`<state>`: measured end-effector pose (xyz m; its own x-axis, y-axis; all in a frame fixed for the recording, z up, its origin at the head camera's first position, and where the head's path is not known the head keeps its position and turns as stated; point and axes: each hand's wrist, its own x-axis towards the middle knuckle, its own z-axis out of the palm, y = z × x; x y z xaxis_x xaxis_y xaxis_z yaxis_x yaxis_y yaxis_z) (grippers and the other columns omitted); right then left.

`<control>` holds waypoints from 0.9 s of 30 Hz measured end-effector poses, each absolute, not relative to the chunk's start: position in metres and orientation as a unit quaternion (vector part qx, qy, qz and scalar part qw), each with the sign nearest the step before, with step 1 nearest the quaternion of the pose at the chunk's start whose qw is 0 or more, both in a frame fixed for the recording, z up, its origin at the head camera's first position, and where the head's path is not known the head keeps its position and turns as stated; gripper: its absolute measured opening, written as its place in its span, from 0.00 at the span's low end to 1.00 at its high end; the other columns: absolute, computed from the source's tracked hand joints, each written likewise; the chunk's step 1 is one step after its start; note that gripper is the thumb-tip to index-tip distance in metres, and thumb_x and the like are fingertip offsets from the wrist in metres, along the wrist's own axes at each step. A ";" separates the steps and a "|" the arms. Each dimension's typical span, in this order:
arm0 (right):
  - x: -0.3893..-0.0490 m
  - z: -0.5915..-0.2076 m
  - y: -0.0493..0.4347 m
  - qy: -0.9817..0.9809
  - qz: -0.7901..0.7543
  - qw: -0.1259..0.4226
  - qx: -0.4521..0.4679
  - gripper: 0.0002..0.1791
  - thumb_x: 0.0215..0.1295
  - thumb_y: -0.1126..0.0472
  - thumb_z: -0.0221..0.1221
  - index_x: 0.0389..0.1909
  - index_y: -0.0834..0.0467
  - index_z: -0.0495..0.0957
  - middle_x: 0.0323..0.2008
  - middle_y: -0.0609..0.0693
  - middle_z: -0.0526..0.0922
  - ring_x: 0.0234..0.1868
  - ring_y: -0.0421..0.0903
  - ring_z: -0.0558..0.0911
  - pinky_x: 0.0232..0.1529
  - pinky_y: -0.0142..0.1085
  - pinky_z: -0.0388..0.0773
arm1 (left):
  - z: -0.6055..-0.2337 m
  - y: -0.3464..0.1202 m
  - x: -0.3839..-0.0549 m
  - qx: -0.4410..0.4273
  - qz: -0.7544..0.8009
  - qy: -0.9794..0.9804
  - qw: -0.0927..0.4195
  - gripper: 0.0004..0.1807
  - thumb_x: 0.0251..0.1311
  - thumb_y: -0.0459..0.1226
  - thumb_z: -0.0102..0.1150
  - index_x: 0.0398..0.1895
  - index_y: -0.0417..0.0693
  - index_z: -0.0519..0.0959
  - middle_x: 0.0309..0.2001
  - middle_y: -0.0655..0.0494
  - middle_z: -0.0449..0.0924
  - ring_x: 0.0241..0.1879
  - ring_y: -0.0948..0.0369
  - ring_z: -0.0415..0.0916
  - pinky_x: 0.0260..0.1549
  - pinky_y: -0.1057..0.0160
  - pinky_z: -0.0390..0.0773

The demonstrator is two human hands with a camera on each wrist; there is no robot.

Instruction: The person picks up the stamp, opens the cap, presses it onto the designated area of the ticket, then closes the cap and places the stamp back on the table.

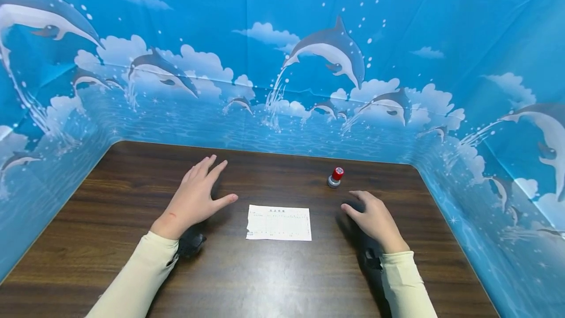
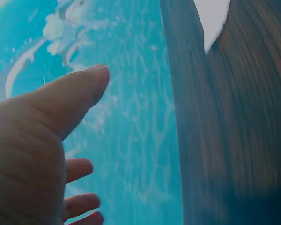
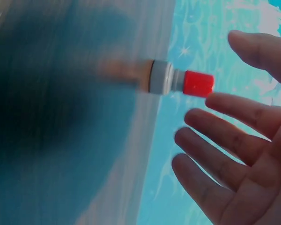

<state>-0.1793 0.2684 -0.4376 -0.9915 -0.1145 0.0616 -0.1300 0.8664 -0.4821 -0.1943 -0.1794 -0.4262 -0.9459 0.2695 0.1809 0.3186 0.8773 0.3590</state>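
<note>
A self-inking stamp (image 1: 335,177) with a red top and a grey base stands upright on the table, right of the middle. Between the two hands lies a white paper slip (image 1: 279,223) with faint printed lines and a torn left edge. My left hand (image 1: 194,203) hovers left of the slip, fingers spread, holding nothing. My right hand (image 1: 375,220) is in the air just right of and nearer than the stamp, fingers loosely extended and apart from it. In the right wrist view the stamp (image 3: 178,80) appears beyond the fingertips. The left wrist view catches a slip corner (image 2: 213,21).
The dark wood-grain table (image 1: 212,278) reflects light near its front. A blue curtain (image 1: 265,136) printed with dolphins borders it at the back and both sides. A dark wrist device (image 1: 191,243) sits under the left wrist.
</note>
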 end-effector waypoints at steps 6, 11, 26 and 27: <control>-0.177 -0.433 0.254 -0.966 0.243 0.003 0.084 0.31 0.69 0.51 0.67 0.65 0.65 0.77 0.62 0.64 0.80 0.64 0.64 0.78 0.65 0.62 0.71 | -0.427 -0.155 -0.183 -0.188 -0.174 -0.966 0.032 0.49 0.58 0.62 0.70 0.75 0.43 0.70 0.76 0.38 0.62 0.76 0.39 0.57 0.72 0.34 0.57; -0.174 -0.433 0.243 -0.964 0.249 -0.017 0.095 0.30 0.67 0.52 0.69 0.65 0.64 0.77 0.62 0.62 0.80 0.64 0.62 0.78 0.65 0.61 0.72 | -0.435 -0.143 -0.178 -0.207 -0.158 -0.966 -0.006 0.47 0.55 0.61 0.72 0.72 0.43 0.74 0.73 0.38 0.68 0.73 0.39 0.64 0.69 0.35 0.64; -0.167 -0.443 0.215 -0.951 0.227 -0.086 0.190 0.33 0.63 0.54 0.73 0.67 0.61 0.76 0.67 0.58 0.76 0.69 0.57 0.74 0.68 0.55 0.71 | -0.455 -0.128 -0.173 -0.233 -0.122 -0.964 -0.028 0.43 0.54 0.61 0.73 0.67 0.45 0.78 0.62 0.44 0.77 0.61 0.44 0.75 0.59 0.41 0.76; -0.167 -0.444 0.215 -0.951 0.225 -0.088 0.194 0.33 0.63 0.54 0.73 0.67 0.61 0.76 0.68 0.59 0.76 0.69 0.57 0.74 0.68 0.55 0.71 | -0.455 -0.128 -0.173 -0.234 -0.121 -0.964 -0.027 0.42 0.54 0.61 0.74 0.67 0.45 0.79 0.62 0.44 0.77 0.61 0.44 0.75 0.58 0.41 0.76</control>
